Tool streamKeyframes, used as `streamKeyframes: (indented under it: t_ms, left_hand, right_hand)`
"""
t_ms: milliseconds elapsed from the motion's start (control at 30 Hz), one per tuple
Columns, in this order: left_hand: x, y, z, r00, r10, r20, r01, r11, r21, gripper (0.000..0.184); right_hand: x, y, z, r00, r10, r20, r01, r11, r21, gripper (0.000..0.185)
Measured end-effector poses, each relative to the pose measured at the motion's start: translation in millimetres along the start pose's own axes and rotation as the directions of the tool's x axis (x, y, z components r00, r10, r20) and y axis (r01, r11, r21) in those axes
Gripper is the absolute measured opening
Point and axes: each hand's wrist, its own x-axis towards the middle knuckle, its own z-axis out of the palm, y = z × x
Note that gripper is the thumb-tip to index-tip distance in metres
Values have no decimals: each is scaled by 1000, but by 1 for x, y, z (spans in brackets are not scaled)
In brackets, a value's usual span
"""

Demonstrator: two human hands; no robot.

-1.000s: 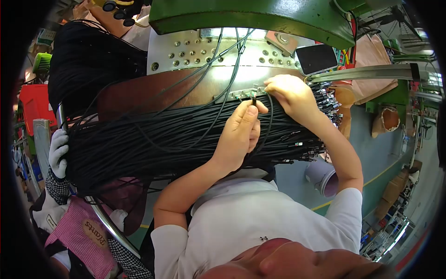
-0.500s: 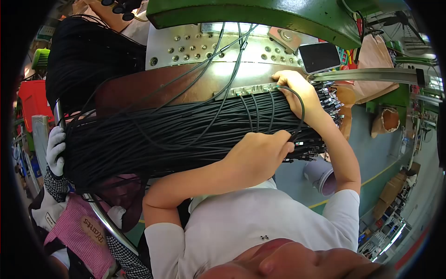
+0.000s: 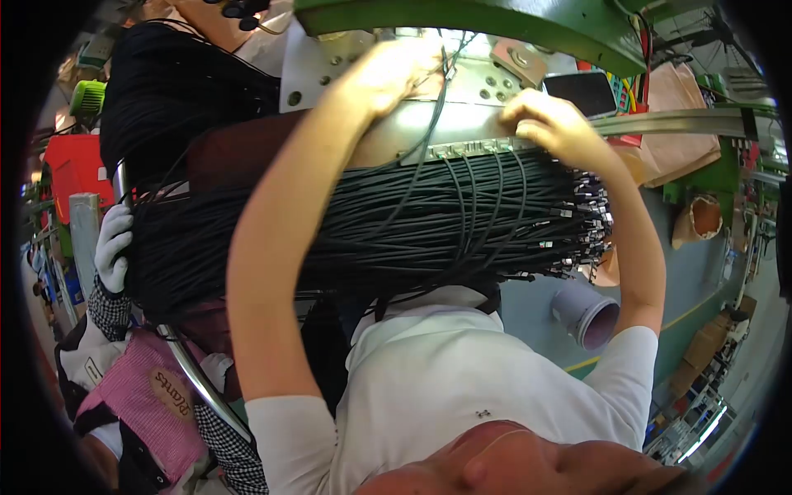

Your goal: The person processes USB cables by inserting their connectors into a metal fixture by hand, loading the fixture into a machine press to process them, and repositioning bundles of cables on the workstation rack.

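Observation:
My left hand (image 3: pixel 394 76) reaches over the perforated metal plate, close to the hanging black cables (image 3: pixel 441 97). Motion and glare blur its fingers, so any hold on a cable cannot be made out. My right hand (image 3: pixel 551 124) is at the right end of the narrow metal connector strip (image 3: pixel 414 157), fingers bent and slightly apart, with nothing visible between them. Several black cables have their plugs (image 3: pixel 474 149) seated side by side in the strip. Below it lies a thick bundle of black cables (image 3: pixel 396 231), connector ends (image 3: pixel 590 214) at the right.
A green machine arm (image 3: pixel 470 23) spans the top. A phone (image 3: pixel 579 93) and a metal rail (image 3: pixel 676 123) are at the right. Another person's gloved hand (image 3: pixel 113 243) touches the bundle's left end beside a metal tube (image 3: pixel 206 386). A bucket (image 3: pixel 584 313) stands on the floor.
My left hand has let go of the cable by the bundle and moved up to the plate. My right hand has drawn slightly off the rightmost plug, which stays in the strip.

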Motion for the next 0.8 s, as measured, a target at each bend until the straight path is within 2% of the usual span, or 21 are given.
streamKeyframes:
  t_ms: [33,67,100,133,167,233,300,367,400,467,500,533,567,600,633,667,733,800]
  left_hand:
    - [1,-3,12,998,-37,56,42,995,-90,27]
    - [2,-4,26,991,-67,114,86,981,-177,24]
    - [4,-4,37,981,-91,170,133,957,-258,22]
    - [4,-1,41,969,-108,220,179,925,-335,20]
    - [3,4,34,888,-186,421,351,865,-359,20]
    - [-1,17,19,831,-198,519,434,816,-383,19]
    - [-6,5,45,944,-159,290,278,858,-433,20]
    - [2,-5,39,923,-73,379,276,810,-518,19]
    - [-15,1,29,903,-116,413,333,797,-504,16]
    - [-46,18,39,902,-212,377,403,729,-553,12]
    - [-63,21,48,918,-259,300,390,722,-571,16]
    - [-70,5,58,912,-233,338,398,704,-589,17]
    - [-73,-7,64,906,-204,371,401,693,-599,19]
    - [-84,-6,69,904,-266,335,422,676,-604,22]
    - [-99,-1,70,897,-329,294,441,654,-614,25]
    - [-119,6,64,925,-297,235,379,731,-567,27]
    - [-150,15,48,951,-178,253,293,782,-550,28]
    - [-197,57,26,922,-3,387,215,835,-507,30]
  right_hand:
    - [18,-5,-10,951,261,-166,-258,965,40,20]
    - [37,-10,-20,809,496,-316,-468,868,165,22]
    - [50,1,-26,730,542,-417,-521,836,175,23]
    - [51,17,-25,748,503,-433,-523,848,81,24]
    - [52,33,-19,759,483,-436,-534,845,5,25]
    - [51,54,-10,778,473,-412,-547,833,-77,28]
    - [50,71,-6,777,492,-393,-568,817,-98,31]
    - [60,77,-12,760,528,-379,-592,803,-68,34]
    - [63,78,-12,746,555,-368,-607,794,-32,36]
    - [77,45,-14,721,620,-309,-527,780,336,39]
    - [72,-24,-5,724,643,-250,-428,703,568,26]
    - [72,-31,10,836,446,-319,-290,854,431,25]
    - [79,-34,19,908,215,-360,-113,952,284,23]
    - [84,-38,19,914,189,-360,-85,955,285,23]
    - [88,-41,21,923,202,-327,-154,974,168,23]
    - [88,-43,21,931,220,-292,-217,975,43,23]
    - [89,-38,25,938,264,-225,-312,926,-215,24]
    - [96,12,29,953,81,-291,-96,995,-38,25]
